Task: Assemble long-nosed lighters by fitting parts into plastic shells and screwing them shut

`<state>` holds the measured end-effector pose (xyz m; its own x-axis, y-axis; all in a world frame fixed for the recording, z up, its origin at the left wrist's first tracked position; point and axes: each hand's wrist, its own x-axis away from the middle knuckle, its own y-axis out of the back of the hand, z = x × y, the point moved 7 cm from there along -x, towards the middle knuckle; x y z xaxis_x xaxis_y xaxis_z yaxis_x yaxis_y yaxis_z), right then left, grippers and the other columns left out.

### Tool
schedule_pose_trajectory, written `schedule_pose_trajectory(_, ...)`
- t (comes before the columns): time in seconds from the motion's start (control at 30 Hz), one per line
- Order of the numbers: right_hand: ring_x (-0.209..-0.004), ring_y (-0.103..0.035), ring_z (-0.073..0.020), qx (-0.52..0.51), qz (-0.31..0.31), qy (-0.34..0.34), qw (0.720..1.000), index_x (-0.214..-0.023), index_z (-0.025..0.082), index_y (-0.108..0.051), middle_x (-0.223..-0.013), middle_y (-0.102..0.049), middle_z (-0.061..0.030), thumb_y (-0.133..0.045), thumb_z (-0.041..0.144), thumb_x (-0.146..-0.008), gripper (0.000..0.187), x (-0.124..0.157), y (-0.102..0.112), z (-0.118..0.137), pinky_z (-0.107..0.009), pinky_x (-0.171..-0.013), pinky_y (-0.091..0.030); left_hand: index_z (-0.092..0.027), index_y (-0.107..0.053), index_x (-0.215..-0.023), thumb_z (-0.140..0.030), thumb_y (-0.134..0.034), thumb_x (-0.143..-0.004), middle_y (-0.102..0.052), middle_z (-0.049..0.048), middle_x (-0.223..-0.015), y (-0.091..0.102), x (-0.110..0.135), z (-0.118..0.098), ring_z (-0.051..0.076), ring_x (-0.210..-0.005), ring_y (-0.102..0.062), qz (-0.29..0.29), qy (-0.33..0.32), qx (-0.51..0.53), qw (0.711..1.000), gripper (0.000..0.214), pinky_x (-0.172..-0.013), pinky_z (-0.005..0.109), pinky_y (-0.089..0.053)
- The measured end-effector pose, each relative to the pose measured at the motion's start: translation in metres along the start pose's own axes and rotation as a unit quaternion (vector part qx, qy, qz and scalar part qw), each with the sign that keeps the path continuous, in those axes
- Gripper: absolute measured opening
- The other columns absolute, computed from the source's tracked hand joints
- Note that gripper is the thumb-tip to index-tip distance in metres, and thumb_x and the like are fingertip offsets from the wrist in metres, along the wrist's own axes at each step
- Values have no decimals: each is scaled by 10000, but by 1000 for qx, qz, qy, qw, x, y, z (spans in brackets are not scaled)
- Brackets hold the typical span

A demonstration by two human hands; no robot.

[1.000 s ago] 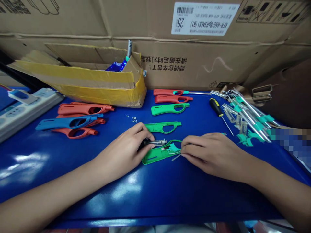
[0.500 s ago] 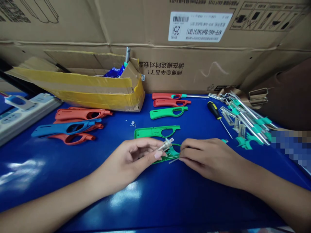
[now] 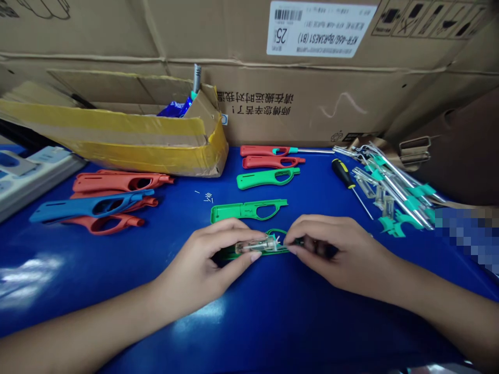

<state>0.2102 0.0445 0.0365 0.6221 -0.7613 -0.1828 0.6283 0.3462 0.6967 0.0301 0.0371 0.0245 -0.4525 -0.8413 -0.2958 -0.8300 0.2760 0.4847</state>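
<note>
My left hand (image 3: 210,257) is closed around a clear plastic lighter fuel tank (image 3: 249,246), held nearly level with its white valve end to the right. Close to that valve, my right hand (image 3: 335,249) pinches a thin translucent tube (image 3: 283,246); its curled fingers hide most of it. Whether the tube touches the valve I cannot tell. Beneath both hands lies a green lighter half-shell, largely covered. Just beyond is another open green half-shell (image 3: 230,212), its hollow side up.
Red and blue lighter shells (image 3: 93,206) are piled at left by a power strip (image 3: 47,169) and a taped carton (image 3: 156,148). Further back lie a green shell (image 3: 265,179) and red ones. A screwdriver (image 3: 343,174) rests beside metal tubes (image 3: 405,192) at right.
The fuel tank has turned from slanting upward to nearly level, valve toward my right hand. My right fingertips have come up beside the valve with the tube. The view has shifted slightly.
</note>
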Motion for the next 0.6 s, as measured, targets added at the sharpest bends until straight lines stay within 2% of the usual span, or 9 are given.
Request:
schedule_pose_trajectory(0.23, -528, -519, -52, -94, -4, -70, 993, -926, 168, -673, -736, -593, 22, -608, 172, -944, 67, -1, -5, -8, -164, -465, -426, -197, -749, -1165, -78, -702, -898, -777, 15, -1065, -1, 0, -1, 99, -948, -727, 6, -19, 0, 1000, 297, -875, 152, -566)
schedule_pose_trajectory(0.43, -554, -540, -47, -116, -10, -64, 991, -914, 159, -694, -806, -624, -5, -622, 219, -959, 104, -4, -6, -11, -158, -463, -432, -187, -758, -1172, -62, -720, -876, -787, 15, -1044, 1, -1, -3, 86, -923, -734, -4, -35, -10, 999, 324, -860, 118, -562)
schedule_pose_trajectory(0.6, -558, -545, -46, -125, -10, -63, 990, -926, 152, -697, -816, -625, -9, -617, 237, -971, 125, -4, -4, -11, -157, -463, -434, -197, -773, -1148, -102, -744, -869, -781, 13, -999, 5, -3, -1, 92, -870, -728, -22, -17, -13, 1000, 296, -804, 129, -575)
